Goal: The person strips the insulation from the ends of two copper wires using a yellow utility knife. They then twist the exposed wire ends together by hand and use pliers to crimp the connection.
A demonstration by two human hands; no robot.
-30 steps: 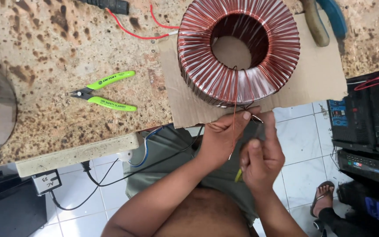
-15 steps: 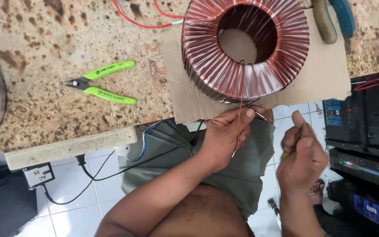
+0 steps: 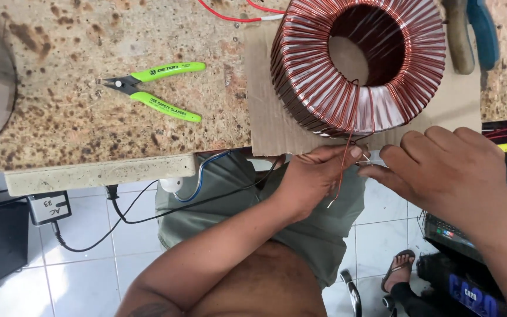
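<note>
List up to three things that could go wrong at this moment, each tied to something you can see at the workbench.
1. The left hand and right hand pinch thin copper wire leads off the toroidal coil; a hard tug may kink or snap them.
2. The coil sits on cardboard overhanging the counter edge, so pulling might drag it off.
3. Bare wire ends could prick fingers.

Green-handled cutters (image 3: 158, 90) lie on speckled stone counter (image 3: 60, 135), red wire (image 3: 230, 16) behind.
</note>
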